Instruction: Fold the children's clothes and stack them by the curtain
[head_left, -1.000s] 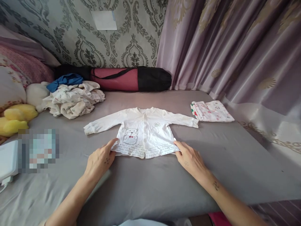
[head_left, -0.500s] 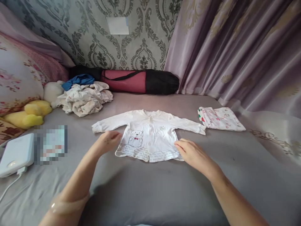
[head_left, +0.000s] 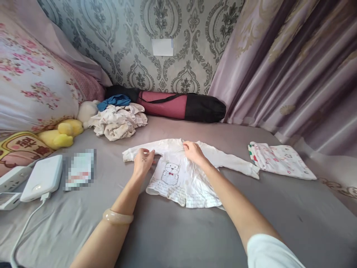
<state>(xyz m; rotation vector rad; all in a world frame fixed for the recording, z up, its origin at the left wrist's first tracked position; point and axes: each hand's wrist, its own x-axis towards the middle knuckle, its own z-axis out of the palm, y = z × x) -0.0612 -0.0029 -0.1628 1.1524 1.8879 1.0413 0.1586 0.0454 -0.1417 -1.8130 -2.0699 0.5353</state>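
A small white long-sleeved baby shirt (head_left: 173, 190) with a bear print lies spread out on the grey bed sheet, its printed hem towards me. My right hand (head_left: 193, 152) pinches the shirt at the neckline, by the front opening, and its forearm crosses the right half of the shirt. Creases run down the cloth below this hand. My left hand (head_left: 144, 160) is at the underside of the left sleeve, close to the armpit. Its fingers are bent and slightly apart, with no cloth visibly between them.
A folded, printed white cloth (head_left: 287, 160) lies to the right. Crumpled clothes (head_left: 117, 121) sit at the back left, before a rolled mat bag (head_left: 164, 106). On the left are a yellow plush toy (head_left: 64, 134), a white power bank (head_left: 41, 176) with a cable, and a blurred packet (head_left: 80, 169).
Both hands have moved up from the shirt's lower sides, the left to the sleeve, the right to the neckline, which it now grips. The shirt's front has creased; the view has shifted left.
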